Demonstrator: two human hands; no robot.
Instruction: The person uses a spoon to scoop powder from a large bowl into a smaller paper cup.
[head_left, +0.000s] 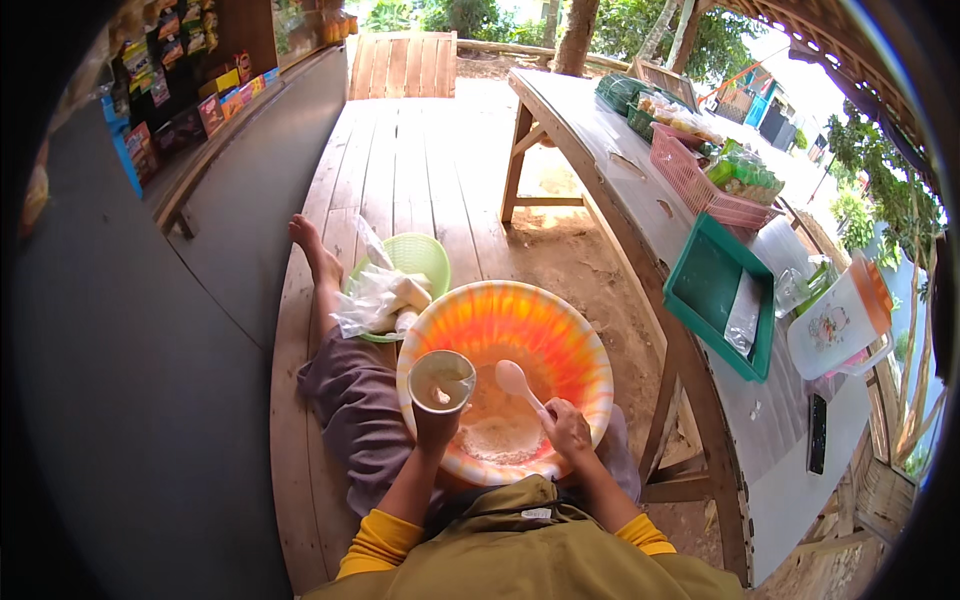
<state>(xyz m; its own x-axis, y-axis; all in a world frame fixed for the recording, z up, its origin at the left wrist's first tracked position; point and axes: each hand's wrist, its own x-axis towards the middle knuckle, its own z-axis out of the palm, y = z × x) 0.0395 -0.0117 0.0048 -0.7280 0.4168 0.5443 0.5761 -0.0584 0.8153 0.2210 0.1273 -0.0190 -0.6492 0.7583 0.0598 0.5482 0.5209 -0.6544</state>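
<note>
A large orange, yellow and white plastic basin (559, 322) stands in front of me, with pale flour-like powder (502, 442) at its bottom. My left hand (436, 431) grips a cup (442, 382) over the basin's left side; a little whitish matter shows inside the cup. In my right hand (568, 429) is the handle of a pale pink plastic spoon (513, 377), its bowl raised above the basin. Beyond the basin to the left, a light green plastic basket (429, 259) holds clear plastic bags (371, 296) with whitish contents.
I sit on a wooden plank platform (337, 176). A long table (600, 142) at the right bears a green tray (679, 281), a pink basket (686, 169) with packets, a lidded plastic jug (832, 330) and a black phone-like object (817, 433). A grey wall (135, 337) borders the left.
</note>
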